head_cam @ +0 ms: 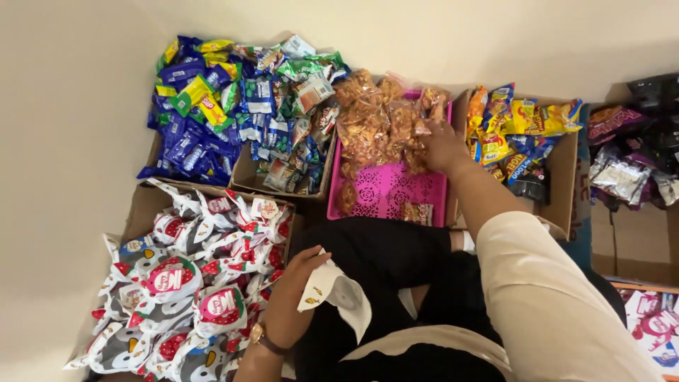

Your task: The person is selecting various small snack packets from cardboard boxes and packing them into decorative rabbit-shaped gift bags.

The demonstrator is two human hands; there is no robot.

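Note:
My left hand holds a white paper gift bag with a grey round print, resting on my dark lap. A watch sits on that wrist. My right hand reaches forward into a pink plastic basket and grips one of the clear packets of orange fried snacks piled at its far end. My cream sleeve covers the right forearm.
A cardboard box of white and red printed bags lies at the left. Behind it, blue wrapped packets and green candy packets fill a box. Chip bags fill a box at the right, with dark packets beyond.

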